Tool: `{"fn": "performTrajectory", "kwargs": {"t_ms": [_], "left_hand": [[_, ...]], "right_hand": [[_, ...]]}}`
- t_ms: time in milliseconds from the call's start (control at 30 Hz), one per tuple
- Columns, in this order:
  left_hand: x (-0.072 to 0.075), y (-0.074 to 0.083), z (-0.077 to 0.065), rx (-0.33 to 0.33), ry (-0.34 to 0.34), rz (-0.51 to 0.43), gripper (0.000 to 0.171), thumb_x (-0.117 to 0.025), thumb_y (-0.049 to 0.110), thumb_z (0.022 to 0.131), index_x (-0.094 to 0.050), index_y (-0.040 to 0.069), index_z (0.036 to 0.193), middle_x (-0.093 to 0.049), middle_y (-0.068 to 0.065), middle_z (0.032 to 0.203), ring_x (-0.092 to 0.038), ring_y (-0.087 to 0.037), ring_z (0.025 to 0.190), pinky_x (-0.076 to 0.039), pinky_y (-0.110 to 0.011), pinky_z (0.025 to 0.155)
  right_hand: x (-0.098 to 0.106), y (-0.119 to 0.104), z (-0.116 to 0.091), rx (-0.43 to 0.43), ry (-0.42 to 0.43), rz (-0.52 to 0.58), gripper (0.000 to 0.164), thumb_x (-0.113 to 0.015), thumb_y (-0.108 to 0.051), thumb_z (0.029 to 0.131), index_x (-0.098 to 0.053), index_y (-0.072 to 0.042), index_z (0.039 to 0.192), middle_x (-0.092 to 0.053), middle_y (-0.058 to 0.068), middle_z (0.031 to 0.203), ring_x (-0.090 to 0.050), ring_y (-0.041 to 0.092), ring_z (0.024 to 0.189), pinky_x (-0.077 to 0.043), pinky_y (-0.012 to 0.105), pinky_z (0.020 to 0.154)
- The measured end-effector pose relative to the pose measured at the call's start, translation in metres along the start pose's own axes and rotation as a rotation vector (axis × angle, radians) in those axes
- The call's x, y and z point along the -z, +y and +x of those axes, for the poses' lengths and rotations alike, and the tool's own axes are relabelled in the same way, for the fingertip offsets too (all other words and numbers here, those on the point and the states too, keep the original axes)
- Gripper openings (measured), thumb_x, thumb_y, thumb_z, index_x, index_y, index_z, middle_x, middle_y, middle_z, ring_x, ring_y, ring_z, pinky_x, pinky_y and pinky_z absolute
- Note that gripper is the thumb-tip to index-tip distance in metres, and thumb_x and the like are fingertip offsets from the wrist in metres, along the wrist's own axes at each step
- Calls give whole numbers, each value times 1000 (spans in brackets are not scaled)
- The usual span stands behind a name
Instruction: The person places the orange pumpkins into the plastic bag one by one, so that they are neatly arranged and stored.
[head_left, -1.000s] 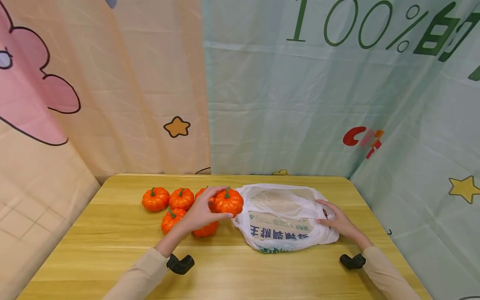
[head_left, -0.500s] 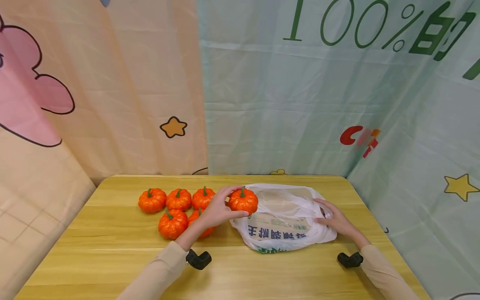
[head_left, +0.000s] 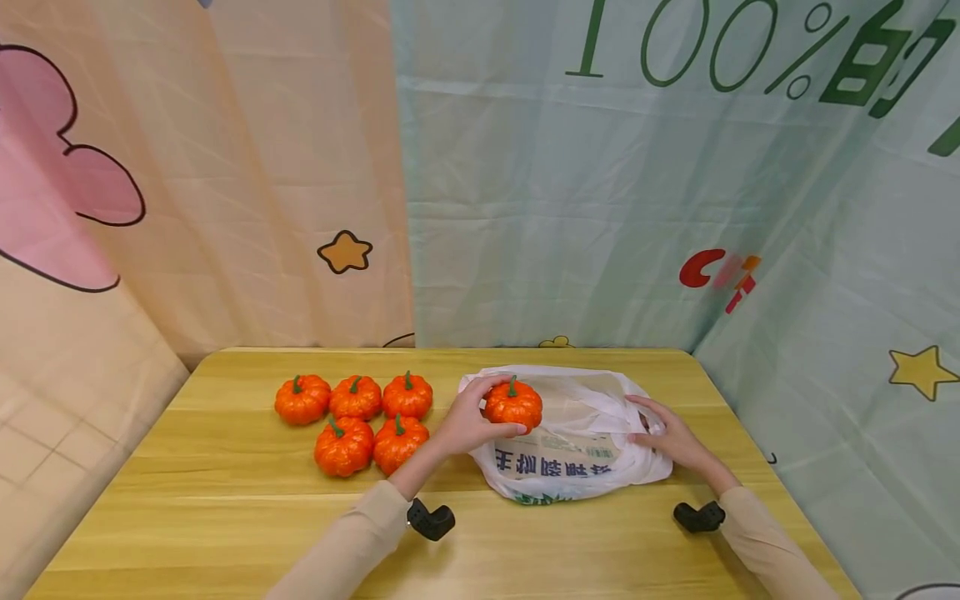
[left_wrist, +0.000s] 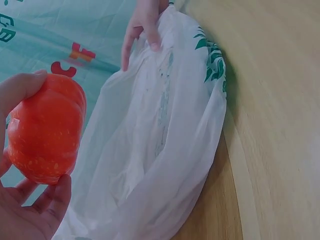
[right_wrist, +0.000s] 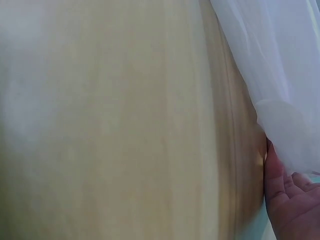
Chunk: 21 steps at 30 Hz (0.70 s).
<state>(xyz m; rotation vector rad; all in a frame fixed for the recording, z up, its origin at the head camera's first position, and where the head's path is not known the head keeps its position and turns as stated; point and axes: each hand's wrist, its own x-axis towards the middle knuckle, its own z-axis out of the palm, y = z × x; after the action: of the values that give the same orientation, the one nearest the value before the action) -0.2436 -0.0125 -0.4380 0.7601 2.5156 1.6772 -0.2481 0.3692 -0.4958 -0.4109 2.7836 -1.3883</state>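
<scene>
A small orange pumpkin [head_left: 517, 406] with a green stem is in my left hand [head_left: 467, 427], thumb on one side and fingers on the other. It is held above the left part of a white plastic bag [head_left: 577, 492], which lies on the table with its mouth spread. At the bag's right edge my right hand [head_left: 677, 439] holds the plastic, thumb and forefinger apart; its other fingers are partly hidden. The left wrist view shows the pumpkin [left_wrist: 47, 127] beside the bag's side [left_wrist: 165, 125]. In the right wrist view, curled fingers [right_wrist: 280, 185] meet the bag's edge.
Several more orange pumpkins stand in two rows to the left on the wooden table [head_left: 225, 500], among them a front one [head_left: 343, 448] and a back one [head_left: 302, 400]. Printed curtains [head_left: 555, 208] hang behind the table and at its sides.
My left hand has carried the pumpkin rightward, from beside the other pumpkins to over the bag's left part. The right hand stays at the bag's right edge.
</scene>
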Motion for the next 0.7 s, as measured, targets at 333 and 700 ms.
{"fn": "performTrajectory", "kwargs": {"t_ms": [333,700], "left_hand": [[-26,8,18,4,-28,25,74,-83,33,74,-50,16,138,-50,-7,138,-52,-26,122,-49,-45,98],[-56,6,36,48,-43,49,74,-83,35,74,-49,21,138,-48,-6,138,-51,-25,120,-50,-42,97]], "right_hand": [[0,2,0,-11,0,7,65,-73,-17,84,-44,-5,141,-35,27,148,-22,50,138,-16,72,106],[-1,-3,-2,-19,1,20,64,-72,-14,84,-43,-4,141,-34,27,148,-21,50,138,-15,72,106]]}}
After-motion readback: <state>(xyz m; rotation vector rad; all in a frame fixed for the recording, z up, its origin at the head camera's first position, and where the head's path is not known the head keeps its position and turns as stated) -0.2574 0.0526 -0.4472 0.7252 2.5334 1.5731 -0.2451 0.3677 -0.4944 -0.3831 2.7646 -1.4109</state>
